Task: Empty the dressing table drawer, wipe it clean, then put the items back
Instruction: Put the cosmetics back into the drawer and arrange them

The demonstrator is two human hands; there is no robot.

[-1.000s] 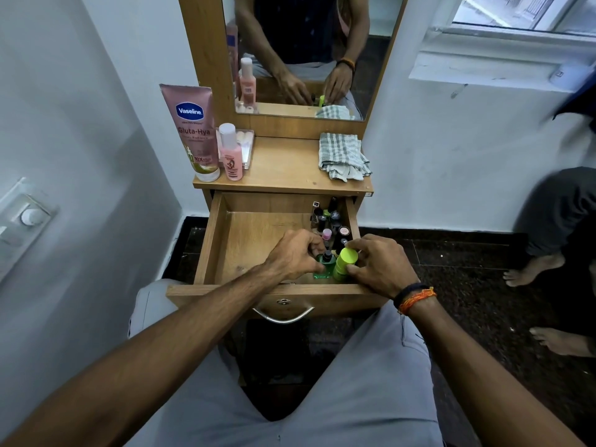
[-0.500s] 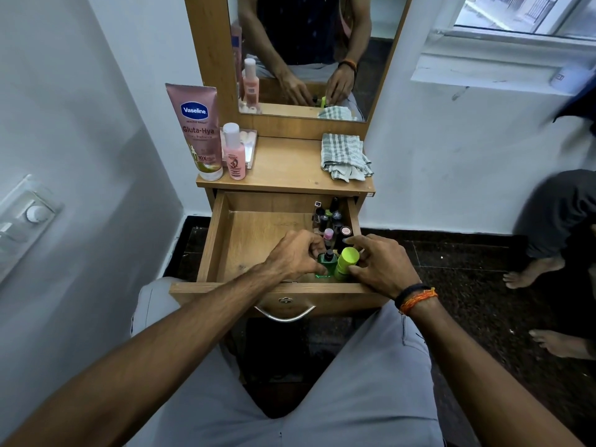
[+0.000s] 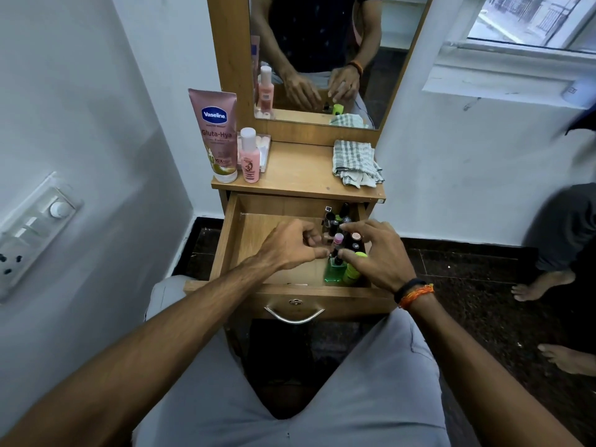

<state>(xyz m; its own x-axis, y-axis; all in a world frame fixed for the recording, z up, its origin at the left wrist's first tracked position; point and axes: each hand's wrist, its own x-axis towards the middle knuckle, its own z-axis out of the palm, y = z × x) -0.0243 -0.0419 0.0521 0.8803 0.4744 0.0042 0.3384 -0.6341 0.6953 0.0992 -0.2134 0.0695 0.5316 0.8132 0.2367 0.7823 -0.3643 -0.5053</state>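
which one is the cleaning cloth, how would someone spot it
Find the wooden dressing table below the mirror. On the right of its top, above the open drawer, lies the cloth, crumpled. It is the only soft, checked grey-and-white thing there; the pink tube and pink bottle stand at the left.

Warm honey-brown wood grain on the drawer (image 3: 229, 240) and the tabletop (image 3: 300, 175). Grey-and-white check on the folded cloth (image 3: 354, 162). Dusty pink on the Vaseline tube (image 3: 215, 130), with a navy oval logo — paler pink on the small bottle (image 3: 249, 156), capped in white. Clear green on the bottle (image 3: 333, 272) in the drawer, lime on the tube (image 3: 351, 274) beside it. Black and orange bands at the right wrist (image 3: 412, 290).
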